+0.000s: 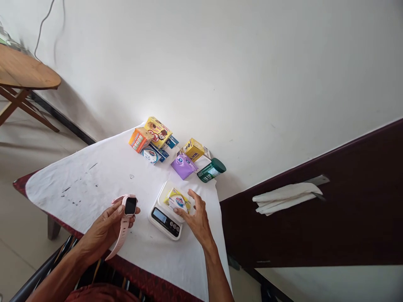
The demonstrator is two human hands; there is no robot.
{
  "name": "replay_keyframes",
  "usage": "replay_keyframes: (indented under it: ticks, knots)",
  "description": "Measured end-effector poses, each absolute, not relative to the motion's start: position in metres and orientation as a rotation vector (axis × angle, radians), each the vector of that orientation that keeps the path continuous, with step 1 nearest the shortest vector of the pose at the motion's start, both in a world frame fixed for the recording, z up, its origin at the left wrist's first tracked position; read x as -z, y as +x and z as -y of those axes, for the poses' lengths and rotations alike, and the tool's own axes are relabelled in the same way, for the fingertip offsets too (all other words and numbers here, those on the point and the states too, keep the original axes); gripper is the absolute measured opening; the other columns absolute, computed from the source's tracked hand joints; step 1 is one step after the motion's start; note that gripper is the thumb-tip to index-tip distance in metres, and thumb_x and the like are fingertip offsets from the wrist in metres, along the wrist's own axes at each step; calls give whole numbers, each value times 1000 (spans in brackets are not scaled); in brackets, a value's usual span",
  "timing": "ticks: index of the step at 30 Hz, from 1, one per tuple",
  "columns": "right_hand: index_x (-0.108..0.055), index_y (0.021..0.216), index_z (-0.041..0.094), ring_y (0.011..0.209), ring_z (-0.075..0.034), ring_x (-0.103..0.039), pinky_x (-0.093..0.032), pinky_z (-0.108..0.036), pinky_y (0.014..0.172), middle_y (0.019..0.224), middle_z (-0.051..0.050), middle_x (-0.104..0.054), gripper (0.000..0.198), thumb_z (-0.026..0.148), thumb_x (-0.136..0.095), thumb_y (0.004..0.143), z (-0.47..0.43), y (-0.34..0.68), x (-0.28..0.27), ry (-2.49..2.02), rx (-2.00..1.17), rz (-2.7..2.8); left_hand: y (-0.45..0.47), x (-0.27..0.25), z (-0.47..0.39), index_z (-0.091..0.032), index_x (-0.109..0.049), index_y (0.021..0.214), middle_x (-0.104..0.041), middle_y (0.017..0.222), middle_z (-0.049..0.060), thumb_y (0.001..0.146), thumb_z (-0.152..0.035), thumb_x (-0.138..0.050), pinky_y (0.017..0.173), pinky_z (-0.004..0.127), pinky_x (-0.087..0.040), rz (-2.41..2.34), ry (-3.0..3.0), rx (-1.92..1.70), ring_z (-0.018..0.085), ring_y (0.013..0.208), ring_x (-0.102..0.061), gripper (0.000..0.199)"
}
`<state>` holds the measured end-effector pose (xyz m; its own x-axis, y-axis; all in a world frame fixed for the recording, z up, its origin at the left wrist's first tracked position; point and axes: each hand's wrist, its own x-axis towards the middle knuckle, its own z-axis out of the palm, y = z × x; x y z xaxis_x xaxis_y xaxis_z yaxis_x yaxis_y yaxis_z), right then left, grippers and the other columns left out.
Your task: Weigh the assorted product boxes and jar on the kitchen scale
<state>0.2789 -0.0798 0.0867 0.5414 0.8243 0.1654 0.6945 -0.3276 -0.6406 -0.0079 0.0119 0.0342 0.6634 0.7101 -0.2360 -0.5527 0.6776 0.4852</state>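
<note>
My left hand [110, 222] is closed on a pink smartwatch [130, 205], its dark screen facing up and one strap hanging down. A white digital kitchen scale [157, 201] stands on the cloth with its display lit; the digits are too small to read. On its platform lies a yellow and white soap box [178, 200]. My right hand [198, 216] is at the right end of that box, thumb and index finger spread apart. The thumb is against or just over the box's near edge; firm contact cannot be made out.
Behind the scale stand an orange box [140, 139], a yellow box [157, 132], a white-blue soap box [150, 155], a purple pack [184, 166], another yellow box [193, 149] and a green jar [211, 170]. White cloth [78, 180] covers the table. A wall rises behind; a wooden table [28, 69] stands left.
</note>
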Motion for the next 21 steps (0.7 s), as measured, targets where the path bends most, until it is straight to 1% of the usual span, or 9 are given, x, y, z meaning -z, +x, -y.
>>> replay_keyframes:
  ticks: [2,4,9,12,16,19,21]
  knots:
    - [-58,142,27,136,-35,-50,-49,-51,107,145,-11,-59,82,65,-81,73,84,281,-89,-2115,-245,1190,-8,-34,-12,-18,-79,113,-79,98,9,75,-46,-92,78,27,-52,-439,405,-735,16,80,-64,49]
    - [-62,137,27,133,-35,-53,-49,-50,105,140,-10,-63,76,63,-82,73,87,282,-89,-2125,-233,1187,-8,-34,-12,-18,-78,113,-79,99,9,76,-47,-91,78,27,-52,-435,421,-732,16,79,-63,49]
    - [-68,130,27,122,-34,-60,-53,-48,97,128,-9,-69,62,51,-81,74,89,279,-85,-2129,-210,1221,-6,-34,-12,-19,-77,115,-79,98,8,76,-47,-91,79,26,-53,-433,422,-729,15,79,-64,50]
    - [-69,127,26,116,-32,-63,-55,-45,91,126,-9,-70,58,51,-79,75,89,283,-80,-2100,-190,1231,-6,-35,-12,-19,-78,112,-79,99,8,76,-47,-92,79,26,-54,-436,421,-727,15,79,-64,48]
    - [-67,127,22,103,-30,-67,-57,-40,81,126,-12,-70,65,59,-77,75,84,314,-71,-2056,-152,1117,-7,-33,-13,-19,-78,112,-80,101,8,76,-46,-92,79,26,-55,-436,415,-724,15,80,-65,47]
    - [-65,127,18,97,-29,-68,-56,-42,84,128,-14,-68,74,64,-75,70,73,351,-62,-2119,-59,978,-7,-31,-13,-19,-78,112,-80,102,8,77,-45,-92,79,26,-55,-434,410,-721,15,80,-65,46]
    - [-66,125,16,96,-29,-68,-55,-42,86,129,-16,-68,76,64,-75,66,62,374,-54,-2164,-27,936,-7,-32,-13,-20,-78,112,-80,102,8,76,-45,-92,79,25,-55,-437,406,-716,14,80,-65,46]
